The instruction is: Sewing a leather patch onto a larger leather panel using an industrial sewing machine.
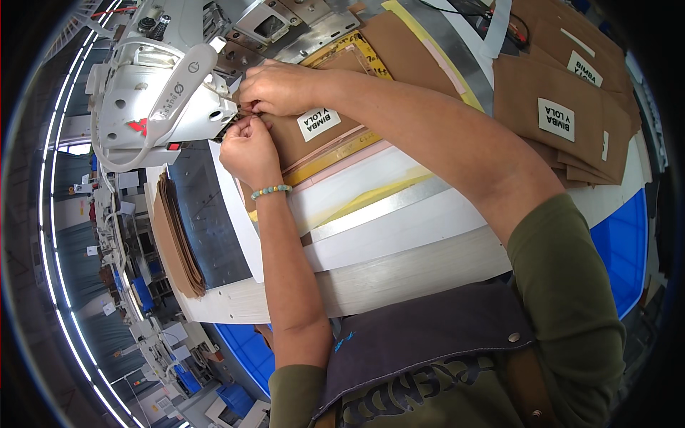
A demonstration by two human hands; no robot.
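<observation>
At the needle end of a white sewing machine (189,107), both my hands are close together. My left hand (250,150), with a beaded bracelet at the wrist, is closed in a pinch; whatever its fingertips hold is too small to make out. Just above it, my right hand (282,87) has its fingers bent and drawn together, their tips partly hidden against the machine. Under the hands lies a brown fabric piece (289,139) with a white printed label (318,124). A yellow-edged template (335,151) frames this piece, and my right forearm covers part of it.
Brown pieces with white labels are stacked (549,110) at the right. More brown pieces form a narrow stack (177,239) at the left. Metal brackets (275,28) stand behind my hands. A blue bin (621,246) sits below the table's right edge.
</observation>
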